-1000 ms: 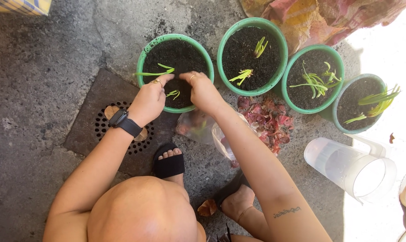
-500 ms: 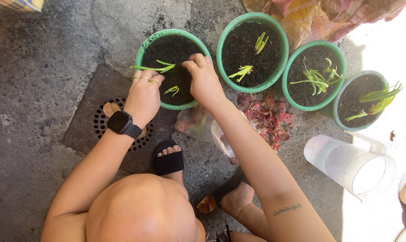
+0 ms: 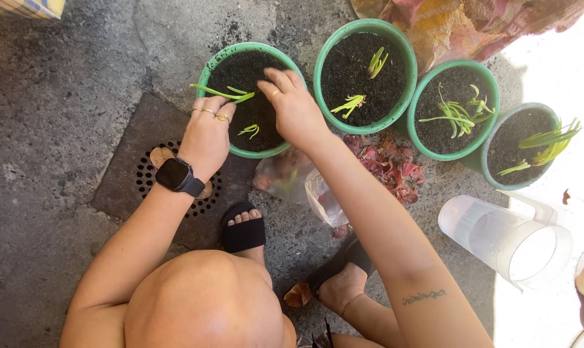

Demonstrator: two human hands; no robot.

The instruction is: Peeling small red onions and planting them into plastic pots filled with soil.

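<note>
Arms are bare all the way up, no sleeves anywhere. The left hand (image 3: 208,132) has thin gold rings (image 3: 213,114) on a few fingers, and there's a black smartwatch (image 3: 174,175) with a dark rounded-square face on a black band at that wrist. The right hand (image 3: 294,108) has no rings that I can see. The right forearm carries a small dark line tattoo (image 3: 423,297). Both feet are in black slide sandals (image 3: 243,235) with a wide strap, toes showing.
</note>
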